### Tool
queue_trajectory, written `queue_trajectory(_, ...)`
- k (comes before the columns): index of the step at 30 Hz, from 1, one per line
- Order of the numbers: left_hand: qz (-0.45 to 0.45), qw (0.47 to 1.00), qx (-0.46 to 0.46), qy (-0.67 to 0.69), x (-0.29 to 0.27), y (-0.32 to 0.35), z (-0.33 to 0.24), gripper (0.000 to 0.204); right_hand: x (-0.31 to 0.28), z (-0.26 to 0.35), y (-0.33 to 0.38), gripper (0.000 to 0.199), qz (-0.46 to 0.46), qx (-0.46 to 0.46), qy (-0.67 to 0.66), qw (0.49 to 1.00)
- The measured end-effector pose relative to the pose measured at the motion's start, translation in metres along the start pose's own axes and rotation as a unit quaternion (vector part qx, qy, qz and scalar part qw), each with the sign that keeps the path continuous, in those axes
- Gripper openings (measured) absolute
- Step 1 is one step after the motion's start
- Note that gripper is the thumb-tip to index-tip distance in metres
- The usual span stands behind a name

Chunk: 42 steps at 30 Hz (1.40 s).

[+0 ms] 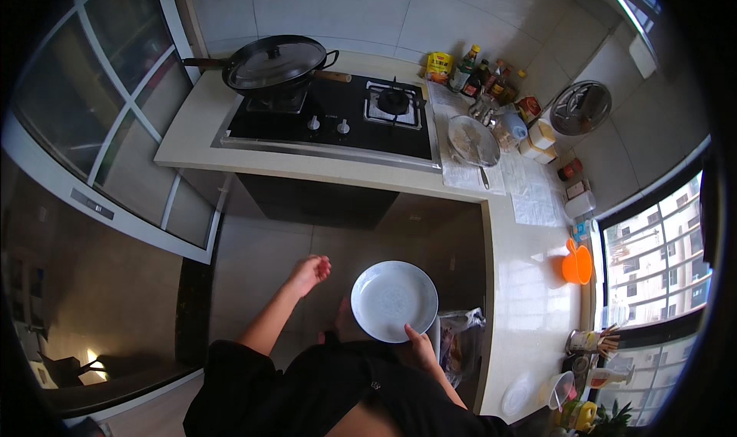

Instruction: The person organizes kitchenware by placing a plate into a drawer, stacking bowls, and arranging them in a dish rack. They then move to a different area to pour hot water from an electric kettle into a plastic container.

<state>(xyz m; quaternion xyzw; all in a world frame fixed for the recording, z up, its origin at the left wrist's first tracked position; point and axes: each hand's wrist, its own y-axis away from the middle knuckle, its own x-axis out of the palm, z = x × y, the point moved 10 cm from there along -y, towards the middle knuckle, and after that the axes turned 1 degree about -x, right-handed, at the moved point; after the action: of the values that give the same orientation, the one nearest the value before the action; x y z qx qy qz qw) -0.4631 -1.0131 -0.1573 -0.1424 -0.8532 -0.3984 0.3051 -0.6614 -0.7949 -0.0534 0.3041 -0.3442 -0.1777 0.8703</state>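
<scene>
Gripping a white plate (394, 295), right hand (419, 346), fingers hidden beneath, left hand (309, 273) half-open, palm unclear

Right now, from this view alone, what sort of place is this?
Most likely a home kitchen: a black gas hob is set into the pale counter, a lidded wok stands on it, and bottles cluster to the hob's right.
</scene>
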Motion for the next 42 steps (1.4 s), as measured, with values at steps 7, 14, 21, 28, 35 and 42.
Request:
queue_trajectory(7, -0.072, 0.965, -0.004, 0.253, -0.067, -0.146, -0.044, 0.038, 0.018, 0.034, -0.07, 0.04, -0.026, 0.079, 0.126, 0.989)
queue_trajectory(14, -0.21, 0.945, -0.026, 0.248, -0.111, -0.256, -0.059, 0.046, -0.018, 0.002, -0.122, 0.035, -0.115, 0.106, 0.216, 0.964)
queue_trajectory(21, -0.178, 0.963, -0.048, 0.198, -0.169, -0.36, -0.037, 0.024, 0.012, -0.017, -0.125, 0.035, -0.196, 0.098, 0.168, 0.961)
queue_trajectory(28, -0.241, 0.959, -0.008, 0.149, -0.183, -0.362, -0.033, 0.017, 0.018, -0.045, -0.129, 0.035, -0.235, 0.133, 0.145, 0.952)
queue_trajectory(35, -0.261, 0.965, -0.005, 0.014, -0.161, -0.3, -0.041, 0.03, 0.081, 0.01, -0.134, 0.033, -0.223, 0.111, 0.148, 0.957)
queue_trajectory(42, -0.33, 0.936, -0.102, 0.063, -0.212, -0.227, 0.056, 0.024, 0.06, 0.024, -0.152, 0.031, -0.202, 0.096, 0.263, 0.938)
